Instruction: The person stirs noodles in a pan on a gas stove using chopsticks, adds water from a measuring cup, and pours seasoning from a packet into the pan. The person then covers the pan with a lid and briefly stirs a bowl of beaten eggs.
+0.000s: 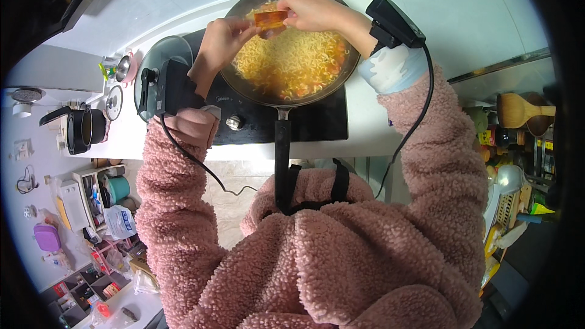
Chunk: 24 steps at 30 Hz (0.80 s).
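Above the dark frying pan, my left hand and my right hand hold a small orange packet, the left at its left side and the right at its right side, both with fingers pinched. Under the packet, a block of pale noodles sits in orange-red broth with red bits. The pan rests on a black glass cooktop with a silver knob, its long black handle pointing toward me.
Left of the pan are a glass lid, a small lidded pot and a black kettle. On the right are wooden spatulas, bottles and utensils. Lower left, shelves hold assorted items. A white tiled wall borders the cooktop.
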{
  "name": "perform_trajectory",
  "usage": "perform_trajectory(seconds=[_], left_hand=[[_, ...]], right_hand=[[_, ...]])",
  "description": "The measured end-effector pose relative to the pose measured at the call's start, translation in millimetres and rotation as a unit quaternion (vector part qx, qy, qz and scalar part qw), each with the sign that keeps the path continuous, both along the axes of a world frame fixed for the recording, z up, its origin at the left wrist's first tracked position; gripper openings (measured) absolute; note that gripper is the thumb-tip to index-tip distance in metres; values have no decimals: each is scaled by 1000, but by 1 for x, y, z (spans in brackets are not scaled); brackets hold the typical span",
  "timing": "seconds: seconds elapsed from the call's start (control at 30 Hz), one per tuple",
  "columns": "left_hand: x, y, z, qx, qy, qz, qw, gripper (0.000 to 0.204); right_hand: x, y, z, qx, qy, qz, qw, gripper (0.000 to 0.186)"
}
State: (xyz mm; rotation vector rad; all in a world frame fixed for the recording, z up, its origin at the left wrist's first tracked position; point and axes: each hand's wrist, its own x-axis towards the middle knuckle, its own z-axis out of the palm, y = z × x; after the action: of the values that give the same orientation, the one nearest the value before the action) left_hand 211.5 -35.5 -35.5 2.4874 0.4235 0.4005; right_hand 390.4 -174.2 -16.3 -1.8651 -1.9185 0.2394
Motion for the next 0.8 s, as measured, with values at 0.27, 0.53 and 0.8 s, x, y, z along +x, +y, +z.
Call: perform_trajectory(seconds=[0.27, 0.53, 0.8], left_hand=[[4, -1, 9, -55, -5, 20, 998, 22], [8, -16, 16, 12, -35, -5, 999, 17], [8, -16, 14, 72, -55, -3, 996, 17]], right_hand=[[-2, 7, 0, 52, -26, -3, 998, 23], [-15, 26, -5, -52, 109, -9, 993, 26], [-7, 24, -12, -25, 81, -6, 996, 27]])
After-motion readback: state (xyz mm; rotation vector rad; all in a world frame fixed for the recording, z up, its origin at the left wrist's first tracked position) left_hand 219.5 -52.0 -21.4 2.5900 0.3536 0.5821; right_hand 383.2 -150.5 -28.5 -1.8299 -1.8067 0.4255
